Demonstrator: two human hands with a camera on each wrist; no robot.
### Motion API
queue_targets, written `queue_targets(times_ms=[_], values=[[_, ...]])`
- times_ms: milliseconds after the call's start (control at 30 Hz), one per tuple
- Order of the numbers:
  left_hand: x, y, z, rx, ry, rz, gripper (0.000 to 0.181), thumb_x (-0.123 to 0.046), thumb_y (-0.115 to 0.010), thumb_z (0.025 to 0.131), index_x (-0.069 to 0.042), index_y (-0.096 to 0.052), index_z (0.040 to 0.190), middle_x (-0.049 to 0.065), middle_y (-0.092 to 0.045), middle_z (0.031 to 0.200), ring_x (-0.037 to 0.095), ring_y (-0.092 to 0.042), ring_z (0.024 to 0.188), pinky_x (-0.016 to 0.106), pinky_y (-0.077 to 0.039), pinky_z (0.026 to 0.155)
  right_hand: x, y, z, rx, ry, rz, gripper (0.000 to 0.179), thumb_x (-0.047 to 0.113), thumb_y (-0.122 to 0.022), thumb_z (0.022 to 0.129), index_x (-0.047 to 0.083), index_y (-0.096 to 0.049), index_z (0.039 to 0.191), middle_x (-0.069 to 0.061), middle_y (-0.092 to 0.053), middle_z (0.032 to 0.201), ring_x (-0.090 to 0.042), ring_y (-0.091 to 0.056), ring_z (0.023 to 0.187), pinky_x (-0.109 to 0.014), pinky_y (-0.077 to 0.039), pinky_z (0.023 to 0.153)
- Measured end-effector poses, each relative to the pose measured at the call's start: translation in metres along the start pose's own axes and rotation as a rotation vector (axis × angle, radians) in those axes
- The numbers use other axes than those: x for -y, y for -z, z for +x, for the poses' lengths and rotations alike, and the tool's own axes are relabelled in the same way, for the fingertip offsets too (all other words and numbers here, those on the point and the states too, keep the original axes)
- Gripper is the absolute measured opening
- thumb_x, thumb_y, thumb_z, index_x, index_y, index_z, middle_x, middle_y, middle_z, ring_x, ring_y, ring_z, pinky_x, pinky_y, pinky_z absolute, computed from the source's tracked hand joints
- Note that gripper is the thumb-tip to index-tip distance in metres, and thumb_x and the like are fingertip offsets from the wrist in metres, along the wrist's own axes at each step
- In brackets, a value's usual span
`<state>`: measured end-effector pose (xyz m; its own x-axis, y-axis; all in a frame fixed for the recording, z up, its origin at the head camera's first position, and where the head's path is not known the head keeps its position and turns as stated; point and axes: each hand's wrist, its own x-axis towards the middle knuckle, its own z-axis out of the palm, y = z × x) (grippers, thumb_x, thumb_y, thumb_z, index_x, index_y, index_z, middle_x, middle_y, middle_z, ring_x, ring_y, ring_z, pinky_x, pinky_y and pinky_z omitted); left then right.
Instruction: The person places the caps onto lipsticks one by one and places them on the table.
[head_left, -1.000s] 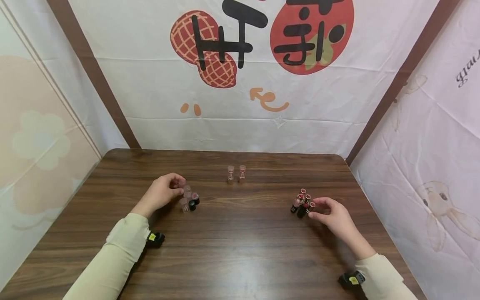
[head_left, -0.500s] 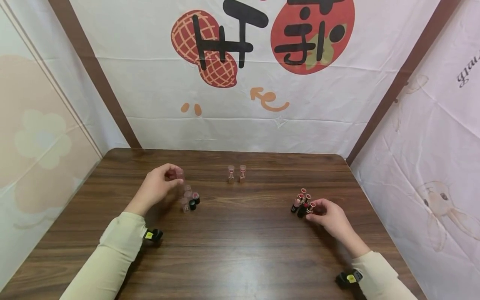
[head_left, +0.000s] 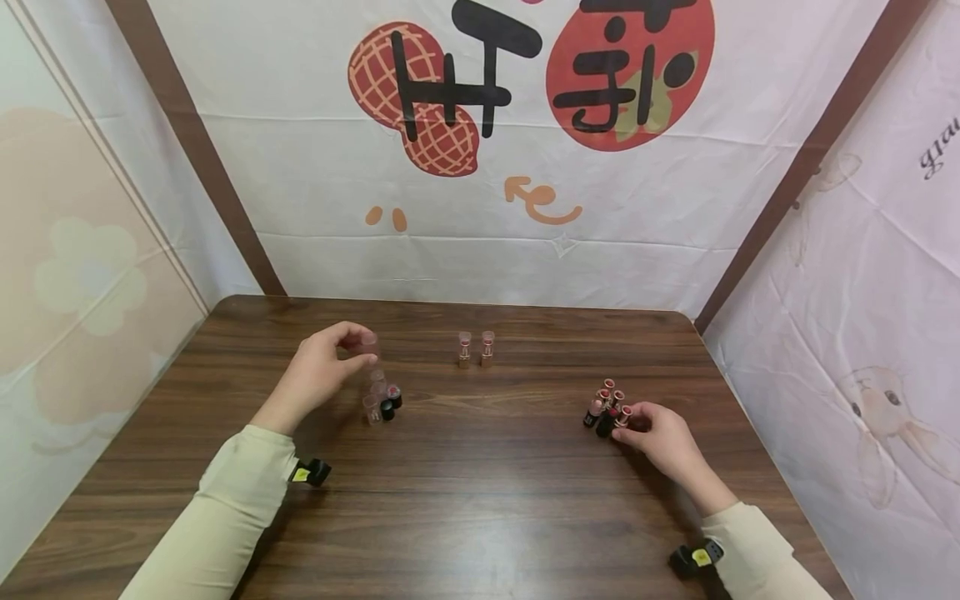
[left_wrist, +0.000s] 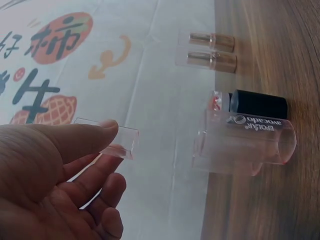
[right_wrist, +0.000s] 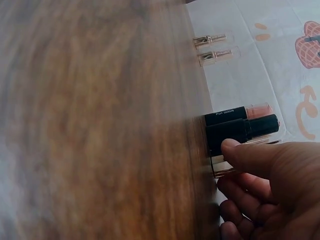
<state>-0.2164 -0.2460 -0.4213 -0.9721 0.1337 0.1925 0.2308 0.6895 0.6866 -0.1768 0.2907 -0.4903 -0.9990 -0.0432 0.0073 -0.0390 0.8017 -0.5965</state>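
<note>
we see the left hand point(head_left: 317, 367) with its grip closed on a clear cap point(left_wrist: 129, 145), pinched between thumb and finger and raised off the bench point(head_left: 480, 500). near this cap, other clear caps point(head_left: 372, 409) and black caps point(head_left: 387, 411) stand close together. the right hand point(head_left: 666, 437) pinches one gold lipstick point(head_left: 625, 413), at the edge of a tight group of upright lipsticks point(head_left: 603, 396). between both hands, farther back, we find two capped lipsticks point(head_left: 487, 350) standing side by side.
</note>
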Motion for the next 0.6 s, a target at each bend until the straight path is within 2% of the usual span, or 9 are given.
queue_targets(times_ms=[300,500,600], values=[[-0.01,0.001,-0.001,-0.013,-0.028,-0.012,0.026,-0.023,-0.076,0.095,-0.014,-0.067,0.117,0.004,-0.071,0.112,0.024,-0.065,0.103,0.045,-0.05,0.089,-0.004,0.006,-0.003,-0.059,-0.004,-0.018,0.025,0.034,-0.083,0.085,0.014,-0.071,0.096,-0.002,-0.073,0.095,-0.017,-0.064,0.089,-0.035,-0.049,0.078],[-0.013,0.002,-0.002,-0.015,-0.032,-0.017,0.027,-0.026,-0.076,0.095,-0.015,-0.066,0.117,0.003,-0.071,0.113,0.025,-0.065,0.104,0.045,-0.05,0.09,0.004,0.023,-0.005,-0.111,-0.011,-0.009,0.026,0.032,-0.082,0.087,0.01,-0.069,0.093,-0.003,-0.072,0.09,-0.017,-0.063,0.084,-0.035,-0.048,0.074],[-0.015,0.003,-0.004,-0.012,-0.031,-0.02,0.028,-0.029,-0.076,0.095,-0.016,-0.066,0.118,0.002,-0.071,0.113,0.024,-0.065,0.105,0.045,-0.049,0.09,0.01,0.034,-0.005,-0.146,-0.002,0.005,0.027,0.032,-0.08,0.089,0.009,-0.069,0.096,-0.004,-0.07,0.089,-0.016,-0.061,0.082,-0.031,-0.048,0.071]])
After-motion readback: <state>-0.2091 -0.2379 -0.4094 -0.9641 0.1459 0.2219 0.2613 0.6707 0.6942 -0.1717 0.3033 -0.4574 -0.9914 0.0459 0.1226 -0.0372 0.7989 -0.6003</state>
